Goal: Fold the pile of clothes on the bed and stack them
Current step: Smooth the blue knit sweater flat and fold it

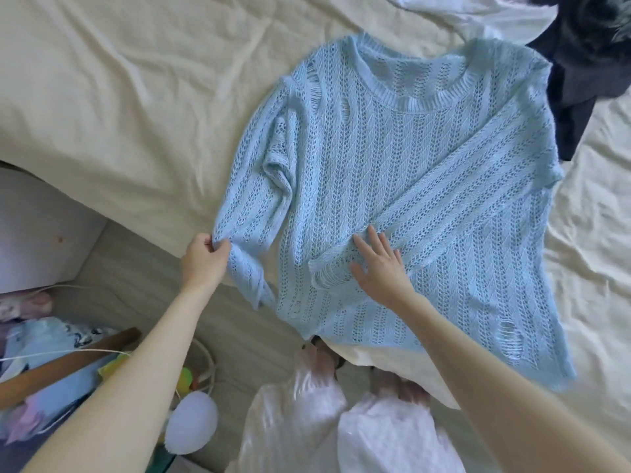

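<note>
nearest the camera the left hand (205, 257) pinches the edge of the left sleeve of the pale blue open-knit sweater (403, 186), fingers and thumb closed on the knit at the edge of the bed, while the right hand (379, 268) lies flat, fingers spread and straight, pressing the other sleeve, which is already folded across the body of the sweater. the sweater lies face up on the cream bed sheet (119, 107), its long axis running from the hem near the person up to the collar farther off. the loose sleeve hangs just left of the body, so the left hand is the nearer one and would likely carry it rightward over the front. beyond, a dark garment (587, 73) and a white garment (478, 15) are cut off by the frame; their shapes are unclear.
</note>
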`<move>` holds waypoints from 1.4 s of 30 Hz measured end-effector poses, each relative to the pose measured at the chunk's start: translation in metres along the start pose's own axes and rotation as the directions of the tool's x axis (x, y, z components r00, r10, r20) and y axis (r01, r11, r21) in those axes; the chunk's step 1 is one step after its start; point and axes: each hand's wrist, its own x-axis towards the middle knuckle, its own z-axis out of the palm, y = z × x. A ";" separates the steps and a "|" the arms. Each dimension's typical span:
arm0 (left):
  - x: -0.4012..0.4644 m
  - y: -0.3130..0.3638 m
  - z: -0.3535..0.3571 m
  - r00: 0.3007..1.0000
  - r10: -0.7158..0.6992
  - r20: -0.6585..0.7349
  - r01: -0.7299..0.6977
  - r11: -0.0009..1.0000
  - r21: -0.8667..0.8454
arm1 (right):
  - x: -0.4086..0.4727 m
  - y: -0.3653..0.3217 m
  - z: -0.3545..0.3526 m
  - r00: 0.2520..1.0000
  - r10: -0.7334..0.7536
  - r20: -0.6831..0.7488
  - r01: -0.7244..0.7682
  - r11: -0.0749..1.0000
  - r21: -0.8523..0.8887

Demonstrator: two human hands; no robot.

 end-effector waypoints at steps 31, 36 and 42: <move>-0.131 0.154 0.168 0.892 0.346 0.292 -0.412 0.888 0.207 | -0.061 0.176 -0.019 0.998 0.021 -0.055 -0.030 0.982 -0.185; -0.148 0.178 0.197 0.930 0.317 0.187 -0.330 0.943 0.043 | -0.058 0.180 -0.054 0.991 0.106 -0.078 -0.061 0.892 0.447; -0.219 0.173 0.194 0.530 0.812 0.242 -0.846 0.523 0.098 | -0.095 0.202 -0.111 0.938 0.301 0.174 -0.107 -0.227 0.968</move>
